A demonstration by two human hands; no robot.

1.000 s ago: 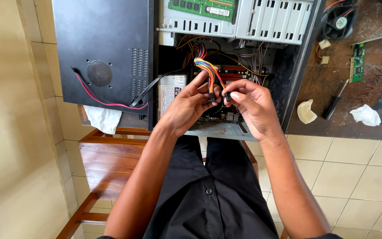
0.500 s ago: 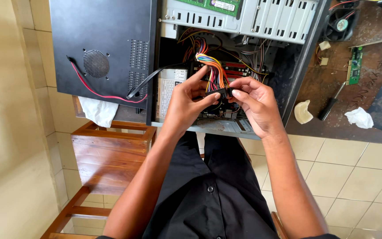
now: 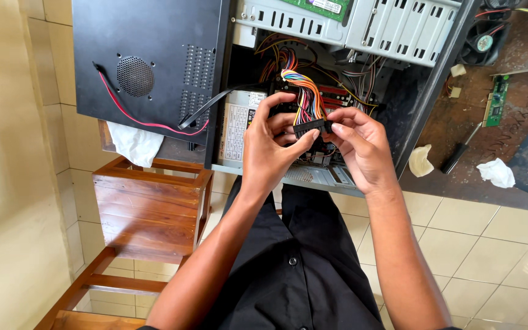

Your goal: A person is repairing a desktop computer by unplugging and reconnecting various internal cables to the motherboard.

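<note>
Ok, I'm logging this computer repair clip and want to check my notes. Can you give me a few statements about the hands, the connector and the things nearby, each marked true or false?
1. Both hands hold the black connector of the multicoloured cable bundle. True: the left hand and right hand pinch it between them.
2. The computer case is closed. False: its side is off and the inside shows.
3. A screwdriver lies to the right of the case. True.
4. The right hand holds the green circuit card. False: the card lies untouched on the brown surface.
5. A wooden stool stands at the left. True.
</note>
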